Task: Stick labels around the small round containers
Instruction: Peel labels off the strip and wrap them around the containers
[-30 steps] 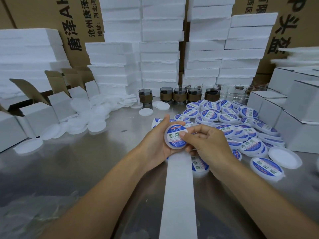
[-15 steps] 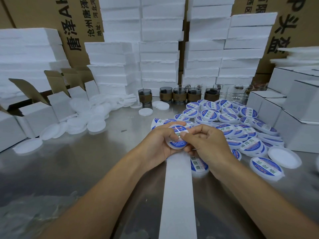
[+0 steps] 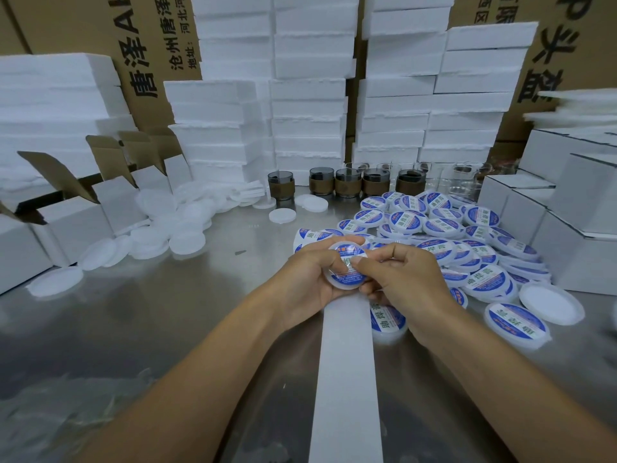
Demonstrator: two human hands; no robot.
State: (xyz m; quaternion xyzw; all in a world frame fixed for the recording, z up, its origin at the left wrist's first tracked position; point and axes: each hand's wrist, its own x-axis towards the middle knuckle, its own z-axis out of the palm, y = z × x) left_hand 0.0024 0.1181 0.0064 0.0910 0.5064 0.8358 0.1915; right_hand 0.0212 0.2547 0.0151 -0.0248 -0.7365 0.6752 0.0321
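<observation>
Container (image 3: 341,286) lifted off desk (image 3: 167,312), midway between side edges. Left hand (image 3: 310,279) grip curled round its rim; right hand (image 3: 407,279) grip pinches it, thumb on label (image 3: 353,278). Light, slick plastic (likely flexes), so hold the rim.

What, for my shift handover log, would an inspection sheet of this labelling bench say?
Surface: reflective metal table.
Job's things: held container above the white paper strip; pile of labelled containers to the right.
Clutter: plain white lids at left; open white cartons; dark cups in a row at the back.
Hands: left hand grips the held container; right hand pinches its edge.
Cables: nothing seen.
Surroundings: foam stacks and printed cardboard boxes behind.
</observation>
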